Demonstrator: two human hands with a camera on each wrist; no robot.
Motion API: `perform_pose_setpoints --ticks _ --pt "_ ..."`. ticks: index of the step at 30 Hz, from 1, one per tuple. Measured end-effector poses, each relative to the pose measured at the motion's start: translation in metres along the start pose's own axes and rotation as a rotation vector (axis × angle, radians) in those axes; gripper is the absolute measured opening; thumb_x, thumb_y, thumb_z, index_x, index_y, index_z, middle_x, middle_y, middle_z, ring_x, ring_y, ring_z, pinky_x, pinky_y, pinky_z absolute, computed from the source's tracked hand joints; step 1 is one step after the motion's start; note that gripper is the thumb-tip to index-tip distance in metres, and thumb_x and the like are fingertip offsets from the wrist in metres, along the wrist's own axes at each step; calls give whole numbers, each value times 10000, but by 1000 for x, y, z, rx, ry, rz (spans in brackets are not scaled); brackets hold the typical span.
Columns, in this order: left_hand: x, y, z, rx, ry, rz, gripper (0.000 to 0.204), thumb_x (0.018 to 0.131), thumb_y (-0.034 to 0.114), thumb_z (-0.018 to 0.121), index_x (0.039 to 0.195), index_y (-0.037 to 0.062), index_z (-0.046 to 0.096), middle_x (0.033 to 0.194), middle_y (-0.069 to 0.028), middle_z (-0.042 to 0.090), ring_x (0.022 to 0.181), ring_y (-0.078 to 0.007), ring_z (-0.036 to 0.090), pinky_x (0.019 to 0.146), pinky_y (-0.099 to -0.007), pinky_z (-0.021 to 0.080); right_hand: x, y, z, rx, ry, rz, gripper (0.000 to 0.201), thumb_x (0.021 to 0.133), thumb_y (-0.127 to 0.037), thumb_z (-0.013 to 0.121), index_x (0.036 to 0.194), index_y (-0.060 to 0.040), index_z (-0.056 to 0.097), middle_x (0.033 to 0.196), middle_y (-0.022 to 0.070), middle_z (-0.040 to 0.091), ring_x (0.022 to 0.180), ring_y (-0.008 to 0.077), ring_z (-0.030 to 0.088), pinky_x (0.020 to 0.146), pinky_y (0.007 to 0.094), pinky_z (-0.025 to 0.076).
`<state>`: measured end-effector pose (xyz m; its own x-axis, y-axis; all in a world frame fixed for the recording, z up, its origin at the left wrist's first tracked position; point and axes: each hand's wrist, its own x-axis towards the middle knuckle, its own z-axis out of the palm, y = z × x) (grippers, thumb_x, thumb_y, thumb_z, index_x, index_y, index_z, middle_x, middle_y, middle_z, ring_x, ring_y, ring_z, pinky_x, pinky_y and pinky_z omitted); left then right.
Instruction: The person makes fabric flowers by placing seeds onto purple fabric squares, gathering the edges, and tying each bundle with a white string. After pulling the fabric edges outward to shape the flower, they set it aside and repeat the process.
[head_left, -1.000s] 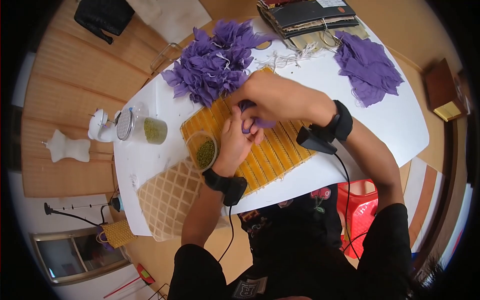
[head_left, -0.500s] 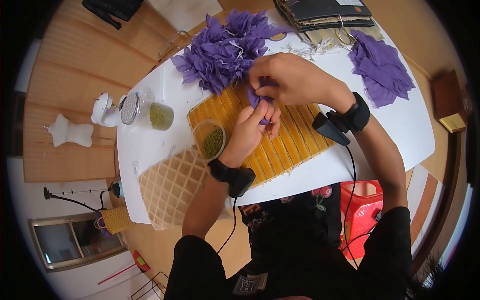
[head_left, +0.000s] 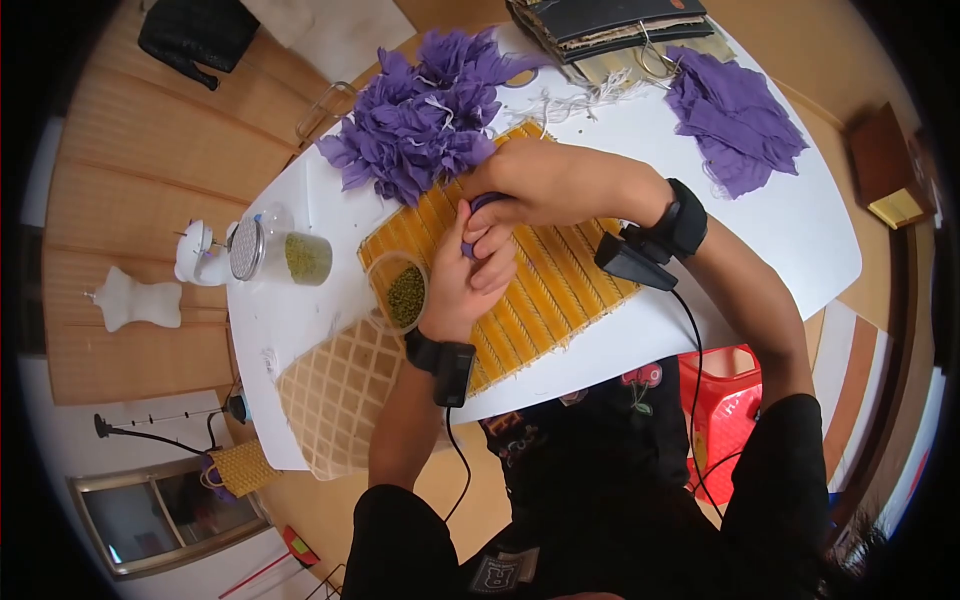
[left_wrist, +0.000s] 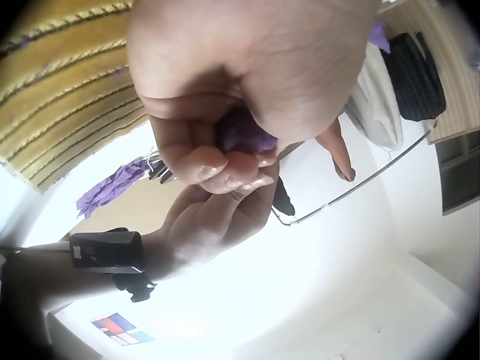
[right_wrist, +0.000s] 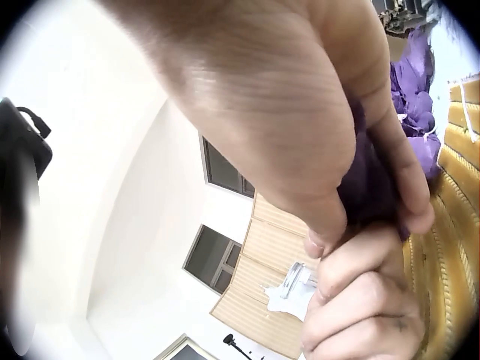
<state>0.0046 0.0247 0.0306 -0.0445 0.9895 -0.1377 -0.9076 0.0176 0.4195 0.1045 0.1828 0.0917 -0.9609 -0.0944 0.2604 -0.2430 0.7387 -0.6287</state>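
Note:
My left hand (head_left: 470, 280) has its fingers curled round a small bundle of purple cloth (left_wrist: 246, 133), which bulges between palm and fingertips in the left wrist view. Just above it, my right hand (head_left: 550, 185) grips the upper part of the same cloth (right_wrist: 367, 180) between thumb and fingers. Both hands meet over a yellow striped fabric piece (head_left: 570, 285). Most of the bundle is hidden by the fingers in the head view. Beside my left wrist stands a clear tub (head_left: 425, 300) of small green beans (head_left: 405, 295).
A heap of ruffled purple cloth (head_left: 420, 115) lies beyond my hands. Flat purple pieces (head_left: 735, 120) lie at the far right near a dark swatch book (head_left: 620, 30) and white threads (head_left: 580, 105). A jar of green beans (head_left: 307, 258) and beige lattice fabric (head_left: 345, 395) are at the left.
Half a second ago the purple cloth showed above my left fingers, thumb on top. Now my right hand has come down closer over my left and covers more of it. The head view has also shifted.

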Motion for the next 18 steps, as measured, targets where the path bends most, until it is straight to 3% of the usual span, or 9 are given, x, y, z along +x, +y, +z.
perform_pose_setpoints --ticks 4,7,13,15,16,18 --pt "3 0 -9 -3 -92 -5 349 1034 395 350 784 166 432 659 31 378 382 -60 303 351 -196 252 3 8 3 4 48 -2 166 872 -138 600 946 8 632 820 197 640 769 376 601 696 406 472" --pt "2 -4 -4 -5 -56 -44 372 1033 412 337 780 153 425 670 27 379 382 -60 301 350 -198 249 1 5 -2 -59 63 -37 149 865 -123 595 903 15 633 801 196 637 758 372 601 690 411 473" --pt "3 -6 6 289 54 5 366 1027 407 372 788 131 407 684 11 385 415 -81 342 403 -210 294 -3 3 -8 -109 65 38 138 847 -100 585 815 25 633 728 190 622 695 355 601 654 415 466" --pt "1 -7 14 571 140 34 311 1035 334 395 847 91 440 716 -4 412 476 -89 415 465 -214 333 -5 -1 -17 -78 -60 174 159 842 -103 573 778 28 634 680 183 607 663 334 603 632 407 460" --pt "2 -8 12 573 137 33 311 1035 334 395 847 91 440 716 -4 412 476 -89 415 465 -214 333 -6 0 -18 -79 -56 175 159 842 -103 573 778 28 634 680 183 607 663 334 603 632 407 460" --pt "4 -11 8 1113 166 138 261 1037 264 390 912 47 467 745 -14 433 538 -95 470 512 -217 360 -7 2 -18 -100 -111 254 184 841 -118 569 756 33 632 656 181 599 647 318 601 618 402 455"
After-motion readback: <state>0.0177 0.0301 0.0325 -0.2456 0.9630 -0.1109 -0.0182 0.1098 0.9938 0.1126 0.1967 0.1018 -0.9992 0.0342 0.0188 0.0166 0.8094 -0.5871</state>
